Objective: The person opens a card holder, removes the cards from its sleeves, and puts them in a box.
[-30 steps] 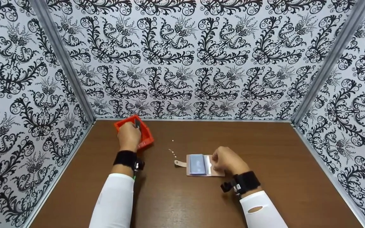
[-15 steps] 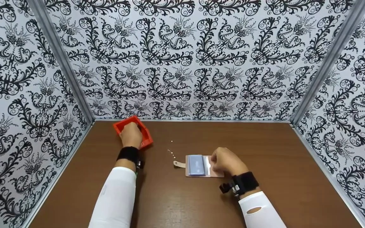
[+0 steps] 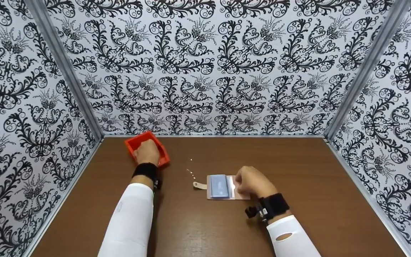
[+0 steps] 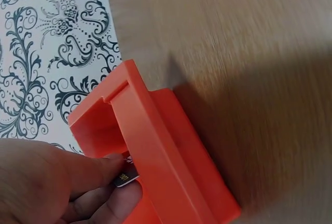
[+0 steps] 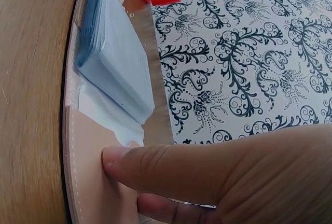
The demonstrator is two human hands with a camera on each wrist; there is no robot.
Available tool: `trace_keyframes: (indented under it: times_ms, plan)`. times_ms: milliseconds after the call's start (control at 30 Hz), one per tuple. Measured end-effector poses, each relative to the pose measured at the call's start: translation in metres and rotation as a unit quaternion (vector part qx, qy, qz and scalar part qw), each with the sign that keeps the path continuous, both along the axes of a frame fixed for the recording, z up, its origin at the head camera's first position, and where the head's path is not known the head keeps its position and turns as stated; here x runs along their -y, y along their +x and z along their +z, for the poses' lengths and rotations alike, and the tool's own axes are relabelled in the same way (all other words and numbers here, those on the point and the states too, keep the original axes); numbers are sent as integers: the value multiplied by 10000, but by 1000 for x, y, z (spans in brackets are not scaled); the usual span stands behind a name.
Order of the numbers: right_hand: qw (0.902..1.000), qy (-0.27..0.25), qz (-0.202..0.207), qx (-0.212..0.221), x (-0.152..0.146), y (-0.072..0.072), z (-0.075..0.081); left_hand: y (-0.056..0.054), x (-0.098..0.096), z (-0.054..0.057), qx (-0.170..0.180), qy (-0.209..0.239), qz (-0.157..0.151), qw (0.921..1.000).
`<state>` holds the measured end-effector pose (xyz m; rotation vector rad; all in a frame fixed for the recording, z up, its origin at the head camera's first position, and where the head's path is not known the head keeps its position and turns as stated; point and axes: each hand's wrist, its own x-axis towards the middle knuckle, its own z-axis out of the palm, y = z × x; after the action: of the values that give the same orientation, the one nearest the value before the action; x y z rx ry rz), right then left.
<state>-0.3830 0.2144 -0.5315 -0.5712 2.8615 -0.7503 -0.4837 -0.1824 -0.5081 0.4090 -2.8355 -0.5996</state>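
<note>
My left hand reaches into a red plastic bin at the back left of the table. In the left wrist view its thumb and fingers pinch a small dark card with gold lettering, partly hidden by the bin's wall. A tan card holder lies spread on the table, its block of clear bluish plastic sleeves showing. With my right hand I pinch the holder's right flap, thumb on the inner face, as the right wrist view shows.
From the holder's left side sticks out a pale snap strap. Several small bright specks show on the brown table between bin and holder. Patterned walls enclose the back and both sides.
The left hand has gone deeper into the bin, and the black item seen by its fingertips a second ago is now hidden in the head view. The right hand keeps its hold on the flap.
</note>
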Motion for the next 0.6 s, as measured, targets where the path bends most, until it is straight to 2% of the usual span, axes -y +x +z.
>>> trace_keyframes:
  times_ms: [233, 433, 600]
  plan:
    - [10000, 35, -22, -13, 1, 1, 1, -3, 3, -4, 89, -185, -142, 9997]
    - [9998, 23, 109, -142, 0, -5, -4, -1, 0, -5, -104, -658, -302, 9973]
    - [10000, 19, 21, -48, 0, -6, -5, 2, -3, -2, -257, -1037, -336, 9937]
